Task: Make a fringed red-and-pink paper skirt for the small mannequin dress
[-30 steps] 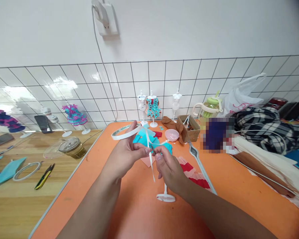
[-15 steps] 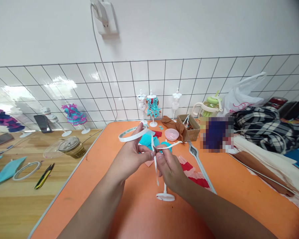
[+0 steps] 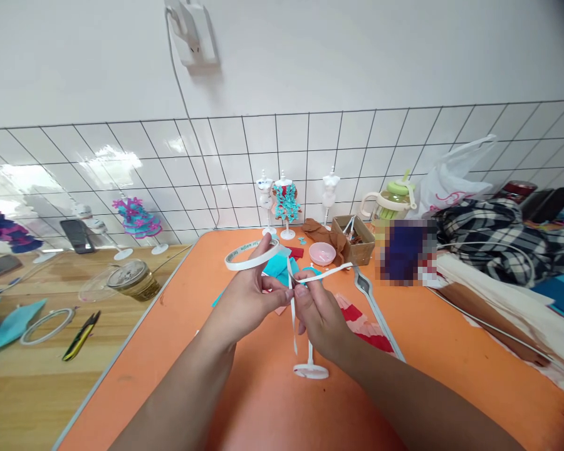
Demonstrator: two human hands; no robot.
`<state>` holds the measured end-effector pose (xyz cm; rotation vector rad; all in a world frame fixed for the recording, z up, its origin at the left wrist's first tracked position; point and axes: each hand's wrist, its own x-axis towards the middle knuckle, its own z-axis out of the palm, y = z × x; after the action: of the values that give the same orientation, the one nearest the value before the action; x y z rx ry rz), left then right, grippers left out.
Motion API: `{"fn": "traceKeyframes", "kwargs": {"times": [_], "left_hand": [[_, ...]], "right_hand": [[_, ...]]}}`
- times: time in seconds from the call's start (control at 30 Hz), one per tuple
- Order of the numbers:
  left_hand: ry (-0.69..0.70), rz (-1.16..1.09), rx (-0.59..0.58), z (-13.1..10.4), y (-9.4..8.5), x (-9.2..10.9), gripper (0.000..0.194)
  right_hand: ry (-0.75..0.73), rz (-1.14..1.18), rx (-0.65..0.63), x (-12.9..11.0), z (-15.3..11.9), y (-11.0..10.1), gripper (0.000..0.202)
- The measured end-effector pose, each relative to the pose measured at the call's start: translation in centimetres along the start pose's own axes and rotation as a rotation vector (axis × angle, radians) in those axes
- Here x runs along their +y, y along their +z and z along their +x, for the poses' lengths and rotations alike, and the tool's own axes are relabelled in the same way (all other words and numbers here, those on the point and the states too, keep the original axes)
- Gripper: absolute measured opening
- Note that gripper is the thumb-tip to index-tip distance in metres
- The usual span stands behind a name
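A roll of white double-sided tape (image 3: 252,257) hangs around a raised finger of my left hand (image 3: 249,294). My left thumb and a finger pinch a narrow white strip (image 3: 294,326), whose end dangles below. Close beside them, my right hand (image 3: 317,307) is closed in a pinch on the same strip. Another white length (image 3: 331,272) runs out to the right above my right knuckles. Behind my hands stands a doll stand, its round white base (image 3: 311,371) showing on the orange table mat (image 3: 263,401); the upper part is hidden. Turquoise cloth (image 3: 277,266) lies just beyond my left hand.
Small mannequins (image 3: 329,194) stand along the tiled wall, one in a turquoise ruffled dress (image 3: 286,203). A pink bowl (image 3: 322,254), a cardboard box (image 3: 361,250) and red-and-pink ruffled pieces (image 3: 371,332) lie to the right. Yellow-black snips (image 3: 81,336) and a lidded cup (image 3: 134,282) are left.
My hands stay pinched together on the strip. The free white length at right has swung slightly outward, and the whole view has shifted a little.
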<state>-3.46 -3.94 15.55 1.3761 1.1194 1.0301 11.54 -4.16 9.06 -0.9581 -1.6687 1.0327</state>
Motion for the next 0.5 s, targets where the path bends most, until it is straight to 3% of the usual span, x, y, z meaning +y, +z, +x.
{"fn": "traceKeyframes", "kwargs": {"times": [0.5], "left_hand": [[-0.009,-0.064,-0.003,0.04,0.87,-0.33,0.106]], "right_hand": [[0.081,0.146,0.104,0.6,-0.16,0.89,0.035]]}}
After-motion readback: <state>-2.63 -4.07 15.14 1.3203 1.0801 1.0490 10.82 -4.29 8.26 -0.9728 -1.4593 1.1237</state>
